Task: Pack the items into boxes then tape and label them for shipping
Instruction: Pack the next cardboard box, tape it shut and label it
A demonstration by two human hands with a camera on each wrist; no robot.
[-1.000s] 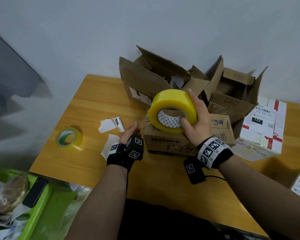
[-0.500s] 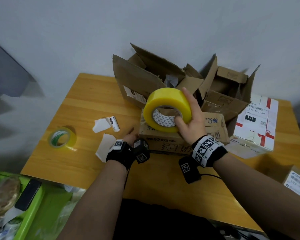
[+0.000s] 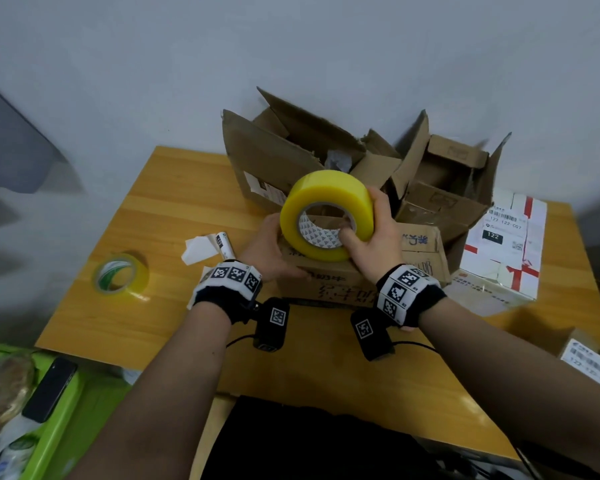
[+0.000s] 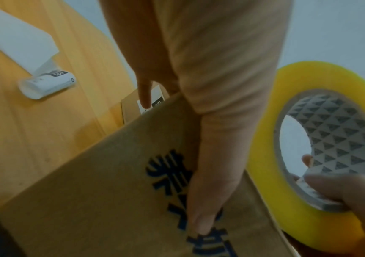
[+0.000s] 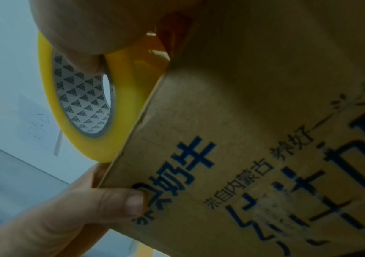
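Observation:
A closed cardboard box (image 3: 343, 289) with blue print lies mid-table. My right hand (image 3: 371, 237) grips a big yellow tape roll (image 3: 326, 199), thumb in the core and fingers over the outer face. The roll stands on edge on the box's top left part. In the right wrist view the tape roll (image 5: 128, 78) meets the box (image 5: 265, 121) at its top edge. My left hand (image 3: 267, 247) clasps the box's left end. Its thumb (image 4: 210, 173) lies along the printed front and its index finger points down the left side. A pulled tape strip is not clearly visible.
On the wooden table (image 3: 153, 209) lie a smaller tape roll (image 3: 120, 277) and a label roll with white backing paper (image 3: 201, 247). Open cartons (image 3: 291, 150) stand behind the box. A white parcel with red tape (image 3: 503, 251) is at right. A phone (image 3: 49, 389) lies on a green bin.
My left hand rose from the table beside the box and closed round the box's left end. The right hand brought the yellow roll down onto the box top.

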